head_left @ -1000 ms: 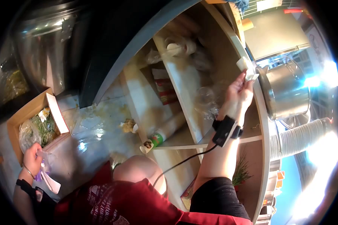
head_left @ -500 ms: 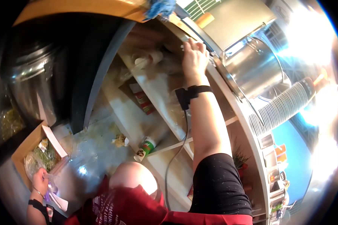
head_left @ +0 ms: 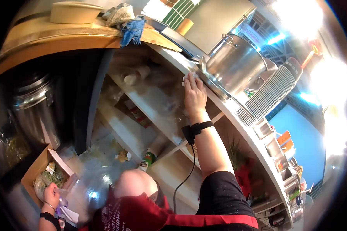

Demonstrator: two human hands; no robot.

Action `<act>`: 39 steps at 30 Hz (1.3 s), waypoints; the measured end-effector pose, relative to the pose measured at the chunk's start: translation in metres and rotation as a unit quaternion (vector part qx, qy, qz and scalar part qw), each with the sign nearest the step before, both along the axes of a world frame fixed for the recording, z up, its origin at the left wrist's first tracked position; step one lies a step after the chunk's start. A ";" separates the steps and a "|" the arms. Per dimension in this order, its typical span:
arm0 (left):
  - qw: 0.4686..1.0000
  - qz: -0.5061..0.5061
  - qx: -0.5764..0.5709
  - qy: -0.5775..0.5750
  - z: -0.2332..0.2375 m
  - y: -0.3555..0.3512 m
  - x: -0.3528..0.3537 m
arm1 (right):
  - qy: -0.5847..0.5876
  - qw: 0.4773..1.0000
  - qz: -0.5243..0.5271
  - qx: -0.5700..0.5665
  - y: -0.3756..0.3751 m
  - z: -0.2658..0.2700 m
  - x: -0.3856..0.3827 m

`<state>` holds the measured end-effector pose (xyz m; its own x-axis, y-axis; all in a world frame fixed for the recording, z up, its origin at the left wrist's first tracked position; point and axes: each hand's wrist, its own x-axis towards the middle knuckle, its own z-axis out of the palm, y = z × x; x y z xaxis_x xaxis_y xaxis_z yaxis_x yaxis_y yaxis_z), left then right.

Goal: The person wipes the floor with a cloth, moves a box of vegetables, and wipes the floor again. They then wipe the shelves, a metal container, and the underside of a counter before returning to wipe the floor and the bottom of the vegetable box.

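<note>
My right hand (head_left: 196,96) reaches up to the edge of the white shelf top (head_left: 235,115). Its fingers press a crumpled white tissue (head_left: 184,81) against that edge, beside a round metal lid (head_left: 214,85). Low on the left, my left hand (head_left: 51,195) is closed on a clear plastic packet with purple and white parts (head_left: 67,213). An open cardboard box (head_left: 61,161) lies right by it, with a plastic bag of green stuff (head_left: 52,177) inside. How the fingers grip the packet is partly hidden.
A large steel pot (head_left: 235,61) and a long stack of cups (head_left: 272,90) stand on the shelf top. A blue cloth (head_left: 133,31) hangs over the wooden counter (head_left: 65,36). Below are a steel container (head_left: 34,107) and a green-and-white cup (head_left: 147,159).
My right hand has slid along the shelf edge toward me, closer to the metal lid. The view has shifted, showing more of the wooden counter. My left hand still holds the packet.
</note>
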<state>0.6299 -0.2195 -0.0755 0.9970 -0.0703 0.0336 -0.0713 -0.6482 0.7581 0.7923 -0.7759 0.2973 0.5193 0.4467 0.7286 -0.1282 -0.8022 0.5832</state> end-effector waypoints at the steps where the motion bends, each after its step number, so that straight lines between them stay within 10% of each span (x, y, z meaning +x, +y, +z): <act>1: 1.000 0.000 0.007 -0.025 -0.005 0.001 0.000 | -0.002 1.000 -0.005 0.001 -0.002 0.000 -0.007; 23: 0.999 0.021 0.046 0.005 -0.033 0.009 0.004 | 0.028 0.991 0.033 0.126 -0.021 -0.006 -0.131; 31: 0.997 0.017 0.063 0.026 -0.027 0.006 0.005 | 0.043 0.974 0.192 0.113 0.040 0.024 -0.037; 39: 0.995 0.030 0.092 0.026 -0.022 0.005 0.001 | 0.182 0.964 -0.063 0.184 0.057 0.057 0.093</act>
<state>0.6309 -0.2141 -0.0977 0.9996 -0.0108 -0.0254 0.0075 -0.7788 0.6273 0.8849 -0.7192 0.3541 0.8037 0.1091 0.5850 -0.0794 -0.9546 0.2870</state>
